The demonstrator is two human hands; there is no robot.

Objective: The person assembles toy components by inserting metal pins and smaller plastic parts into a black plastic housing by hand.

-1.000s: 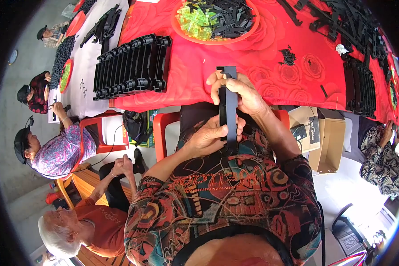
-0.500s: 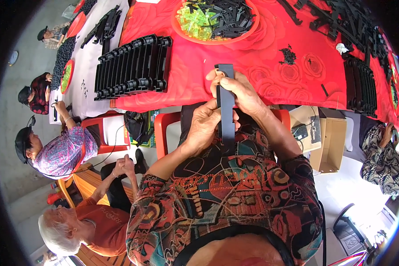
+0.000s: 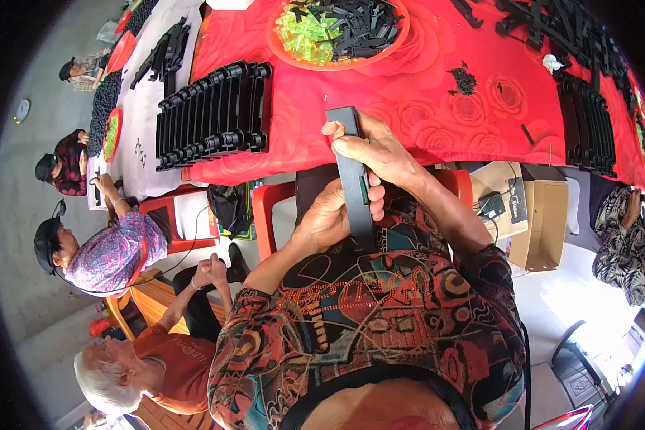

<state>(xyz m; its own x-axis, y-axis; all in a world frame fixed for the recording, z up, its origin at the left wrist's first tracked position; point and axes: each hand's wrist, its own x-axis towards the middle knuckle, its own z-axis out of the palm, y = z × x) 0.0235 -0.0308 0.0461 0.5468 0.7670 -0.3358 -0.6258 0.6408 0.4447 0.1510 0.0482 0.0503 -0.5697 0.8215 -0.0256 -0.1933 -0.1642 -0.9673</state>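
A long, narrow black plastic part (image 3: 352, 175) stands nearly upright in front of my chest, its top tilted a little to the left. My right hand (image 3: 383, 156) grips its upper end, with the thumb across the front face. Lower down, my left hand (image 3: 327, 216) wraps round the part from the left, and its fingertips come out on the right side. A small green piece (image 3: 365, 190) shows at the part's right edge. The part's back face is hidden.
On the red cloth (image 3: 423, 57) stand a row of ribbed black parts (image 3: 211, 118), a red bowl (image 3: 335, 67) of yellow-green and black pieces, and a small black heap (image 3: 464, 80). More black parts (image 3: 586, 125) lie right. Several people sit left; cardboard boxes (image 3: 541, 226) stand right.
The black part has turned, its top going left and its side edge coming into view. My left hand's fingers now wrap further round its lower half.
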